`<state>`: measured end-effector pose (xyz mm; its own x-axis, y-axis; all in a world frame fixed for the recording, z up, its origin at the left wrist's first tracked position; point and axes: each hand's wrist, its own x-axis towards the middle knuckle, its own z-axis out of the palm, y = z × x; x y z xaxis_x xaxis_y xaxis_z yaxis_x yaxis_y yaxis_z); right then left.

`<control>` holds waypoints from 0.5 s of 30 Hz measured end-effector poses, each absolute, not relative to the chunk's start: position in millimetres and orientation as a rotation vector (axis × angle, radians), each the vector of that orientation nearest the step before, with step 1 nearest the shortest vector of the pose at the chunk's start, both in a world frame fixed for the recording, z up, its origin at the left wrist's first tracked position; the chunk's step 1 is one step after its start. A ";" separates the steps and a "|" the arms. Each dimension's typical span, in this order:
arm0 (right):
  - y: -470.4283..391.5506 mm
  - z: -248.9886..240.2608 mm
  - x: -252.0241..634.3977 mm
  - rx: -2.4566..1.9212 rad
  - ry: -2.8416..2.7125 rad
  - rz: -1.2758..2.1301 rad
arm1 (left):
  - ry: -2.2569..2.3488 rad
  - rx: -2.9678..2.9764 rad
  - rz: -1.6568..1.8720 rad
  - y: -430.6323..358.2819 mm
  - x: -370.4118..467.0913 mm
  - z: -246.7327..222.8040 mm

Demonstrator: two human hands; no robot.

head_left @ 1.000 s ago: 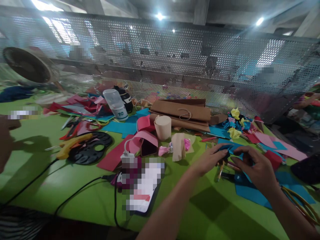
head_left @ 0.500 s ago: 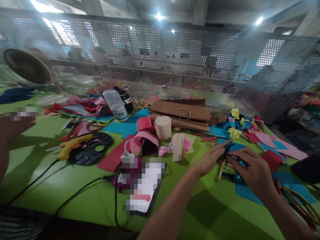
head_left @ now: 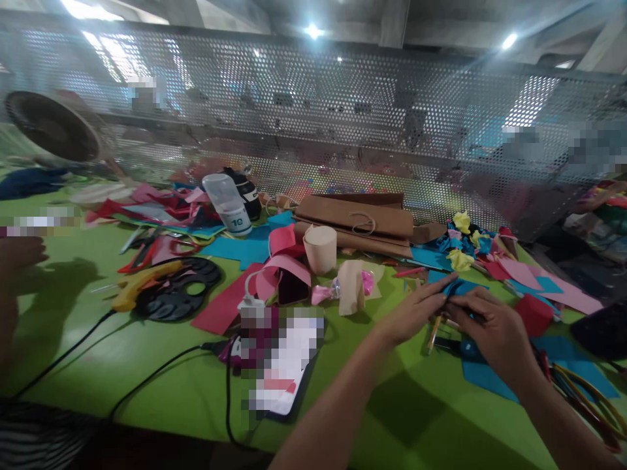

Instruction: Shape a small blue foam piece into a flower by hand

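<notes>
Both my hands meet over the right side of the green table. Between their fingertips is a small folded piece of blue paper (head_left: 454,287), mostly hidden. My left hand (head_left: 416,313) presses it with fairly straight fingers held together. With bent fingers, my right hand (head_left: 492,326) pinches it from the other side. Under my hands lie a pencil-like stick (head_left: 432,334) and a dark-handled tool (head_left: 448,344), partly covered. A sheet of blue paper (head_left: 484,378) lies below my right hand, and red-and-yellow-handled scissors (head_left: 588,398) rest by my right forearm.
A phone (head_left: 289,365) and a power strip (head_left: 240,349) with cords lie left of my forearm. Further left are a yellow glue gun (head_left: 144,284) and a black palette (head_left: 196,294). Brown paper (head_left: 353,219) and a plastic bottle (head_left: 228,205) stand behind. Another person's hand (head_left: 22,251) is at far left.
My hands stay almost in place, with slight finger shifts around the blue paper. The other person's hand at the far left has moved a little left.
</notes>
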<state>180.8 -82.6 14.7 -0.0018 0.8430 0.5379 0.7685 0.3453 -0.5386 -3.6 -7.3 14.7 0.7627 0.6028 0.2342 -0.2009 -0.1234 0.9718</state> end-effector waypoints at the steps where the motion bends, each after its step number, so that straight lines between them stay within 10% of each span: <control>1: -83.2 15.4 181.6 -1.426 -1.776 0.127 | 0.330 1.539 0.713 -7.5 -3.7 14.7; 15: -83.3 22.8 180.3 -1.347 -1.805 0.012 | 0.412 1.453 0.706 -11.2 -1.8 18.7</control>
